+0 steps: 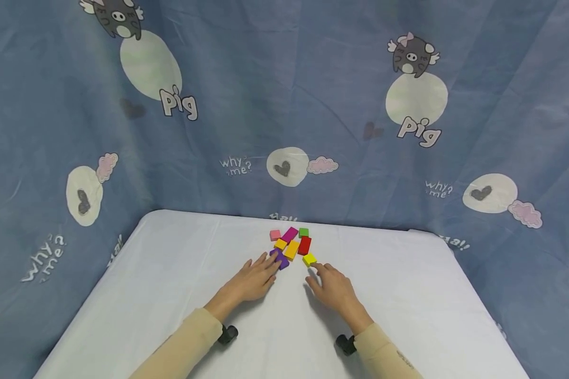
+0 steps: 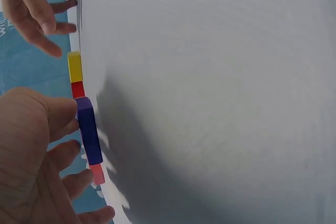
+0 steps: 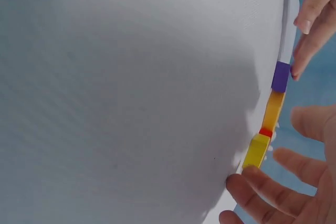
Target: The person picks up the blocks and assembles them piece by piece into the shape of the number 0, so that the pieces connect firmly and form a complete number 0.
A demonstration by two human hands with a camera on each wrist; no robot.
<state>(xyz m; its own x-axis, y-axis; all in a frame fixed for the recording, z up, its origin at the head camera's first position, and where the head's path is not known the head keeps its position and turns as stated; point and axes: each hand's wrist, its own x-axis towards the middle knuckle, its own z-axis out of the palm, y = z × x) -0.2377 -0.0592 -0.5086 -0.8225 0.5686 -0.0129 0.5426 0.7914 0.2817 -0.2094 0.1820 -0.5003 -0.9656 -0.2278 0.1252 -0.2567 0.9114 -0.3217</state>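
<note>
A purple block (image 1: pixel 284 262) lies at the near left of a small cluster. My left hand (image 1: pixel 253 280) reaches over it with fingers extended, and its fingertips touch the block. In the left wrist view the thumb is at one end of the purple block (image 2: pixel 90 132). At the near right sits a yellow block (image 1: pixel 310 259). My right hand (image 1: pixel 335 287) is beside it with loosely bent fingers, the index fingertip at its near edge. Between and behind lie an orange block (image 1: pixel 292 250), a smaller orange block (image 1: pixel 280 244) and a red block (image 1: pixel 305 246).
Farther back in the cluster are a pink block (image 1: pixel 275 235), a magenta block (image 1: pixel 290 234) and a green block (image 1: pixel 303 232). All rest on a white-covered table (image 1: pixel 398 295). A blue printed curtain (image 1: pixel 303 105) hangs behind the table's far edge.
</note>
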